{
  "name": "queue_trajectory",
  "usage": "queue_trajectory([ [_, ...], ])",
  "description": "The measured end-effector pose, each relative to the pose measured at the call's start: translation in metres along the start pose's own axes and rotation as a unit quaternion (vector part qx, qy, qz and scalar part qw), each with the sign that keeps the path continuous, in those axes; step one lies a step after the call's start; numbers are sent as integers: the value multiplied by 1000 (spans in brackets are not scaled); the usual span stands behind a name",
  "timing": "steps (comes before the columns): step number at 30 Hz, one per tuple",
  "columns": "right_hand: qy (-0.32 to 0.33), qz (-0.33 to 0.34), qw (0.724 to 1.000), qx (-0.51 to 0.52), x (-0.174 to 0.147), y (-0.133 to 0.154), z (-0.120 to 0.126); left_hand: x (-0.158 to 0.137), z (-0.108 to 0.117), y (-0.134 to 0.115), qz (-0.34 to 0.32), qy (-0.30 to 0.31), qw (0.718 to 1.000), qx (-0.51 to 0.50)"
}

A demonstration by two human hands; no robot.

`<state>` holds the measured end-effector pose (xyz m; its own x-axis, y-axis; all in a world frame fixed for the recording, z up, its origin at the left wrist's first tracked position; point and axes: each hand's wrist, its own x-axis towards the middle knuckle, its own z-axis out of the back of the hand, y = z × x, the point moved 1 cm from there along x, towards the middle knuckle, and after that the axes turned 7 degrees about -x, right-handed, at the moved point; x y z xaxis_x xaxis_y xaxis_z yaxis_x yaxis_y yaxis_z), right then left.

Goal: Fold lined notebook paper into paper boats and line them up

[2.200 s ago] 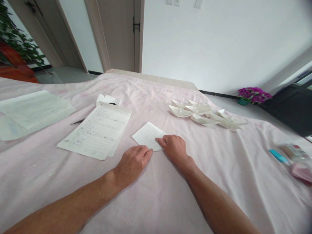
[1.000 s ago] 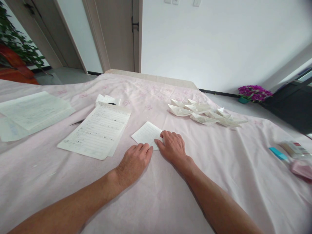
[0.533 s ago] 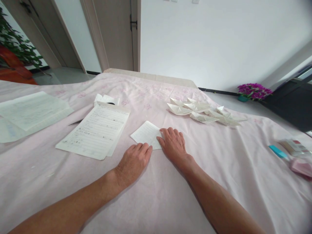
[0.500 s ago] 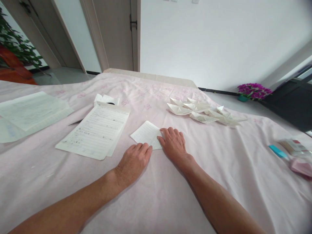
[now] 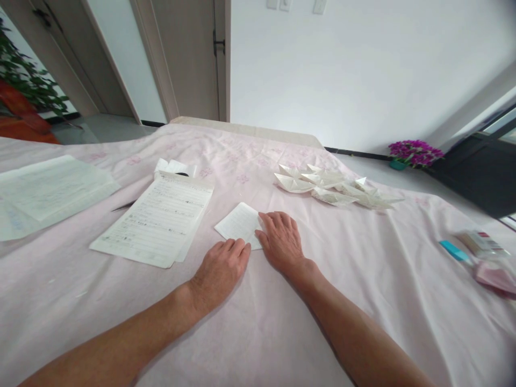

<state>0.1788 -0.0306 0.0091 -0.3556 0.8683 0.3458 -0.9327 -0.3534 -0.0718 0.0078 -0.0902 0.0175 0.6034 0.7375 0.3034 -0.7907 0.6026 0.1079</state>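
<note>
A small folded sheet of paper lies flat on the pink cloth, its right and lower parts covered by my hands. My left hand rests at its lower edge, fingers curled together, with the tips pressed on the paper. On the right side, my right hand bears down on the paper with bent fingers; its thumb and index tips grip near the right edge. What lies under both palms is hidden. Left of them is a stack of lined, handwritten sheets.
Several folded paper boats stand beyond my right hand. A dark pointed tool is partly under the stack. More loose sheets lie far left. A blue object, a clear-wrapped pack and a pink item sit far right.
My right hand has shifted slightly left over the folded paper. My left hand stays at the lower edge. The view has tilted up a little.
</note>
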Motion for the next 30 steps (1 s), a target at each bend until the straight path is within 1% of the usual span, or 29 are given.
queue_trajectory([
  [2, -5, 22, 1000, 6, -1, 6, -1, 0, 0, 0, 0, -5, 1000, 1],
  [4, -7, 20, 1000, -1, -1, 5, -4, 0, -1, 0, -1, -3, 1000, -2],
  [12, -14, -62, 997, -39, 6, -28, -14, -2, -3, 2, 8, 25, 999, -21],
  [14, -17, -65, 997, -39, 6, -31, -14, -2, -3, 2, 11, 29, 999, -20],
  [17, -25, -50, 998, -36, 6, -29, -13, -2, -2, 1, 13, 33, 999, -20],
  [23, -64, -38, 997, -6, 8, -22, -11, -1, -2, 0, 13, 36, 999, -19],
  [27, -59, -3, 998, 9, 8, -20, -6, -1, -1, 1, 15, 39, 999, -19],
  [30, -72, 23, 996, 44, 6, -20, -1, 0, 0, 1, 12, 32, 999, -19],
])
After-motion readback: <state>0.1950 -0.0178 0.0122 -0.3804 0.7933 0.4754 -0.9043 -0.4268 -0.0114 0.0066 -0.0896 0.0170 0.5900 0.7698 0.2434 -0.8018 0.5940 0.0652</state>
